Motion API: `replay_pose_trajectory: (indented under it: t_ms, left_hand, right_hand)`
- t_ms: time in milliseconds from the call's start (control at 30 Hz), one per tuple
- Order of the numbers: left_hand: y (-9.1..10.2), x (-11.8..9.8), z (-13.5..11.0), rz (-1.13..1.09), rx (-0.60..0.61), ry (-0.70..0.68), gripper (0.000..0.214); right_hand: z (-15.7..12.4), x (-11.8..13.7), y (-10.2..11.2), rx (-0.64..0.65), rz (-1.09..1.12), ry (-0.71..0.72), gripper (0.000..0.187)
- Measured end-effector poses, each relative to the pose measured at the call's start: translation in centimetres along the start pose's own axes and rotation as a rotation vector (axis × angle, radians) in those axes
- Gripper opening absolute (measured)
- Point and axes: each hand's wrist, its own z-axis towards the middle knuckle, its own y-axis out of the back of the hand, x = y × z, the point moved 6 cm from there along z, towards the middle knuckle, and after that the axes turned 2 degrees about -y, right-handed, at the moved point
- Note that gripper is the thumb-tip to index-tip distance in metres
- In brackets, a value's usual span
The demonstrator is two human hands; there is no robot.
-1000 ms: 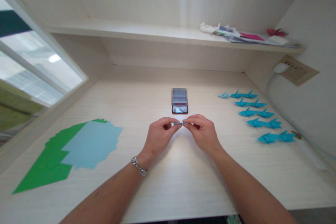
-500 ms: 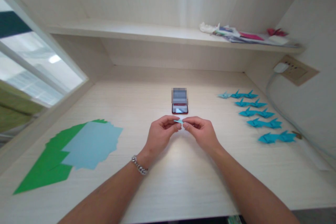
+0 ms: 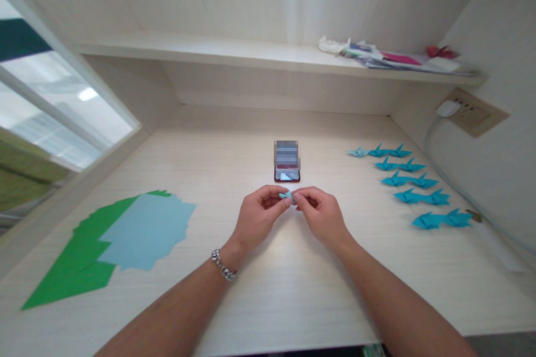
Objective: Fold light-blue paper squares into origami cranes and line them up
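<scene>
Both my hands meet over the middle of the desk (image 3: 268,290), pinching one small light-blue folded paper piece (image 3: 287,196). My left hand (image 3: 257,217), with a metal bracelet at the wrist, grips its left end between thumb and fingertips. My right hand (image 3: 320,215) pinches its right end. Most of the paper is hidden by my fingers. A phone (image 3: 287,162) lies just beyond my hands.
A stack of light-blue sheets (image 3: 146,228) on green sheets (image 3: 67,273) lies at the left. Several blue folded paper cranes (image 3: 408,181) sit in rows at the right. A shelf (image 3: 251,53) above holds papers (image 3: 389,58). A wall socket (image 3: 471,114) with a cable is at the right.
My hands have drawn closer together. The paper piece, first stretched thin between my fingertips, now shows as a short folded bit between them.
</scene>
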Motion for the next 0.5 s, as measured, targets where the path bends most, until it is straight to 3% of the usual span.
replay_pose_trajectory:
  t_ms: [233,500]
  left_hand:
    - [-0.5,1.0,0.1,-0.08,-0.027,0.084,0.026]
    - [-0.4,0.4,0.2,-0.221,-0.056,0.059,0.052]
  right_hand:
    - [-0.8,2.4,-0.1,-0.112,-0.25,0.269,0.016]
    - [-1.2,3.2,-0.6,-0.02,-0.158,0.354,0.016]
